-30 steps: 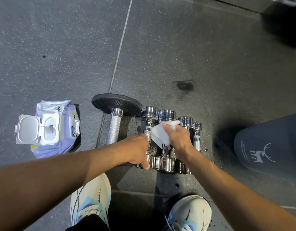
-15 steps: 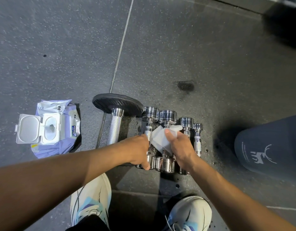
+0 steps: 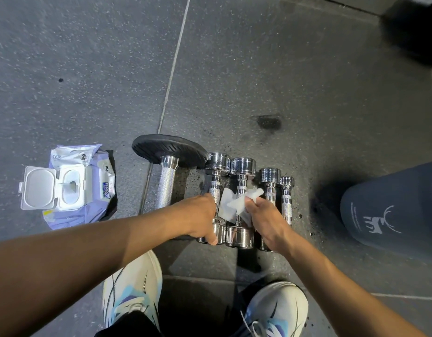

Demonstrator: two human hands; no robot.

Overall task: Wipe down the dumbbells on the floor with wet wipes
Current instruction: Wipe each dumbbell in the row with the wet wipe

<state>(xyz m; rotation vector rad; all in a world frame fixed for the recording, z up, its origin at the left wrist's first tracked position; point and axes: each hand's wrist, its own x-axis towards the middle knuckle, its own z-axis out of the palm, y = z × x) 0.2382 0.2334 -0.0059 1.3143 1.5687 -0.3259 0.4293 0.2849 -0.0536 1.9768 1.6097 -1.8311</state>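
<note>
Dumbbells (image 3: 242, 166) lie parallel, pointing away; left grip (image 3: 198, 220) clasps one, right grip (image 3: 266, 221) clutches wipe (image 3: 230, 206).

Four chrome dumbbells (image 3: 243, 166) lie side by side on the floor, sizes stepping down left to right. Black-plate dumbbell (image 3: 169, 152) just left of them. Crumpled white wipe (image 3: 230, 206) on the second handle. Wipes pack (image 3: 81, 188) further left, lid open.

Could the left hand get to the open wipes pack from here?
Probably yes: the wipes pack lies lid-open on the floor to the left of the left hand, nothing between; that hand must first release the dumbbell it grips.
</note>
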